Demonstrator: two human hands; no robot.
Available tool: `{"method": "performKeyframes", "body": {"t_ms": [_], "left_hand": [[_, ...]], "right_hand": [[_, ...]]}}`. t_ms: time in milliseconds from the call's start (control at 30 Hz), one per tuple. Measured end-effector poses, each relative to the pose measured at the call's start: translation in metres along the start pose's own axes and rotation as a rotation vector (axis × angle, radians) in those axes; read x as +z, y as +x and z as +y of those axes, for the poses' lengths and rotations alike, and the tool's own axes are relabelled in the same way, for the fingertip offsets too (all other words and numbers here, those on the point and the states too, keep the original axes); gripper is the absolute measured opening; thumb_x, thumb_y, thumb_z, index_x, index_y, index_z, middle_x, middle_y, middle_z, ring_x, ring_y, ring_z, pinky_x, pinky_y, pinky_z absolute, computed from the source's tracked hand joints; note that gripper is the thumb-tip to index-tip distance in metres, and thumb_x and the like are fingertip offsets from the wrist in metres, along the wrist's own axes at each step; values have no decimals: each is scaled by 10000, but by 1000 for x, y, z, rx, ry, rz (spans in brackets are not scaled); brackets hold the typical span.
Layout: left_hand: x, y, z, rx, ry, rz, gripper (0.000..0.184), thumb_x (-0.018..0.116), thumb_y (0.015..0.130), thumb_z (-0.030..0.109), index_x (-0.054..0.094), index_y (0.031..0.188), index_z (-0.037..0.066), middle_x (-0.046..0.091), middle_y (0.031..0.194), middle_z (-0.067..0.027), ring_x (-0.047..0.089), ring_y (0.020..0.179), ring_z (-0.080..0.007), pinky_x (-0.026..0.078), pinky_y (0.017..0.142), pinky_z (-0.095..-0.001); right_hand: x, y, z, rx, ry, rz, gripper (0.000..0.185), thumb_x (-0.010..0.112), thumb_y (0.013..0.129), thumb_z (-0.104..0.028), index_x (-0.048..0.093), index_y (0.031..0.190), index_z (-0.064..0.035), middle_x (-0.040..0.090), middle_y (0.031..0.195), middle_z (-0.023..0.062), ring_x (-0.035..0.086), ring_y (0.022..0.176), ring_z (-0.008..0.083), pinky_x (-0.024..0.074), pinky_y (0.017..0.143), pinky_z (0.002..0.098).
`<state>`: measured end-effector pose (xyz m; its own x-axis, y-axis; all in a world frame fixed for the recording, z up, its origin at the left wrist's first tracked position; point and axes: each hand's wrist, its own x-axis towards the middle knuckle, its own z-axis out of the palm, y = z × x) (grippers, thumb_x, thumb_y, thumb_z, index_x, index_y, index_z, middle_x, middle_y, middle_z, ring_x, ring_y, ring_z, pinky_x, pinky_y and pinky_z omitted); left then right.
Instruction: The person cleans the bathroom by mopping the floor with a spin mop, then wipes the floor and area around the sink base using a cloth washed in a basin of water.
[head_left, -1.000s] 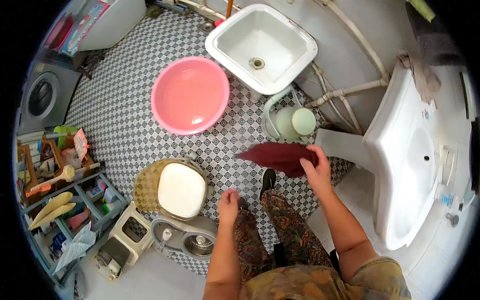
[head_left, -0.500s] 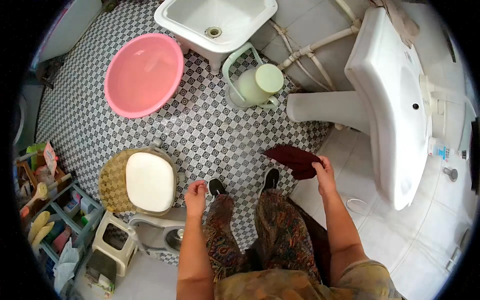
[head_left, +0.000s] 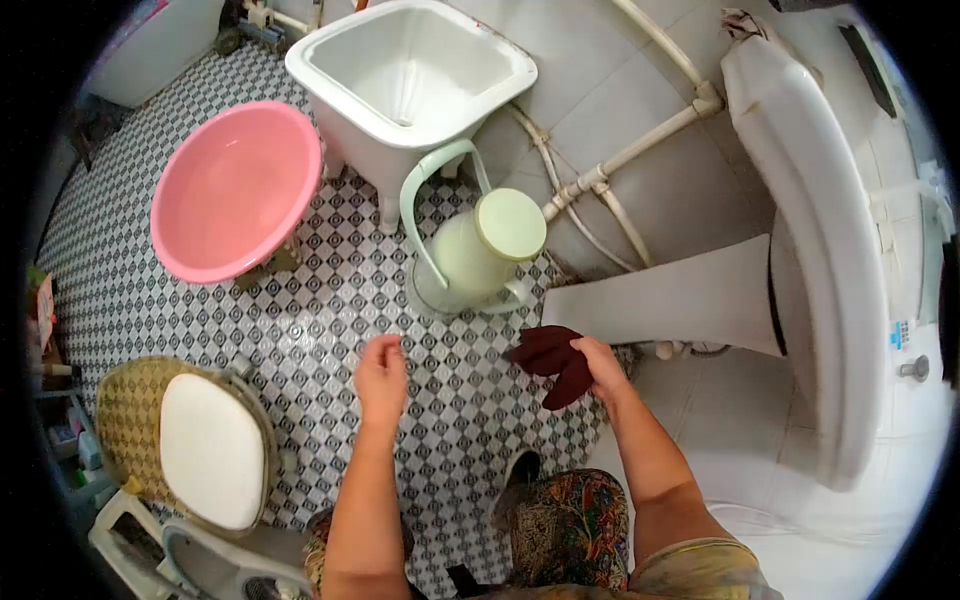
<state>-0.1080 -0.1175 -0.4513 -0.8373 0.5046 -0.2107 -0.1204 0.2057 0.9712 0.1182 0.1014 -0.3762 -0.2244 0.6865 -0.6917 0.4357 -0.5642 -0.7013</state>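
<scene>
The fingers of the right hand are clamped on a dark maroon cloth. This cloth is held above the patterned tile floor, near the washbasin pedestal. The left hand is apart from the cloth, and its fingers are curled together. Beyond the hands there is a pale green lidded jug, then the white floor sink and, beside this sink, a round pink basin.

Bright, diffuse light, pale sheen on the patterned floor, soft fine detail, fisheye bowing, blackened corners
</scene>
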Motion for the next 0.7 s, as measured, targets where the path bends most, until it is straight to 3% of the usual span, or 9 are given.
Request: {"method": "performKeyframes", "body": {"t_ms": [67, 133, 167, 233, 267, 333, 467, 633, 700], "left_hand": [[23, 1, 8, 192, 222, -245, 146, 499, 796, 135, 576, 880, 43, 584, 727, -126, 571, 674, -201, 449, 639, -290], [50, 6, -5, 185, 392, -695, 296, 470, 816, 285, 584, 902, 25, 592, 801, -171, 580, 758, -250, 442, 704, -314], [65, 9, -12, 235, 408, -696, 296, 470, 816, 285, 584, 902, 25, 592, 801, -171, 580, 758, -250, 442, 704, -314], [89, 12, -27, 239, 669, -1083, 518, 353, 837, 480, 560, 1013, 39, 601, 913, -124, 571, 845, -228, 424, 752, -333], [100, 12, -45, 266, 701, -1098, 518, 353, 837, 480, 560, 1013, 39, 601, 913, -124, 571, 845, -228, 424, 752, -333], [114, 4, -74, -417, -84, -1094, 666, 245, 817, 603, 479, 1147, 74, 555, 1060, -61, 528, 944, -198, 385, 816, -333], [118, -50, -87, -499, -856, -837, 660, 255, 803, 616, 318, 1258, 143, 381, 1251, -33, 389, 1117, -188, 305, 924, -349], [113, -63, -89, -600, -820, -726, 492, 429, 837, 432, 426, 1165, 66, 501, 1111, -69, 445, 1051, -209, 322, 913, -349], [113, -57, -85, -561, -744, -714, 453, 452, 844, 363, 419, 1165, 46, 492, 1119, -79, 446, 1048, -206, 326, 908, -339]], "right_hand": [[4, 22, -5, -65, -218, -76, 249, 522, 745, -219, 577, 884, -21, 571, 859, 66, 530, 756, 171, 408, 715, 276], [11, 42, -6, -108, -181, -195, 245, 523, 737, -201, 575, 889, -16, 575, 857, 67, 533, 756, 167, 409, 713, 276], [11, 51, -4, -110, -161, -306, 242, 523, 729, -182, 572, 893, -11, 578, 856, 68, 535, 757, 163, 409, 711, 275], [18, 62, 2, -206, -106, -402, 232, 521, 712, -154, 572, 886, -10, 583, 881, 69, 541, 772, 156, 418, 703, 282], [21, 65, 6, -196, -89, -507, 227, 518, 709, -142, 573, 887, -13, 584, 889, 65, 542, 778, 155, 420, 709, 285], [29, 60, 30, -182, -43, -593, 223, 514, 707, -129, 574, 889, -16, 585, 898, 62, 543, 784, 155, 421, 714, 287], [30, 52, 68, -32, -60, -841, 252, 519, 719, -102, 560, 952, -18, 578, 956, 49, 529, 875, 160, 394, 799, 285], [35, 36, 95, 134, -139, -835, 265, 571, 771, -204, 568, 969, -28, 573, 980, 35, 501, 923, 145, 363, 836, 273], [32, 47, 106, 144, -186, -664, 311, 592, 774, -283, 572, 971, -43, 571, 975, 26, 490, 915, 135, 349, 836, 270]]}}
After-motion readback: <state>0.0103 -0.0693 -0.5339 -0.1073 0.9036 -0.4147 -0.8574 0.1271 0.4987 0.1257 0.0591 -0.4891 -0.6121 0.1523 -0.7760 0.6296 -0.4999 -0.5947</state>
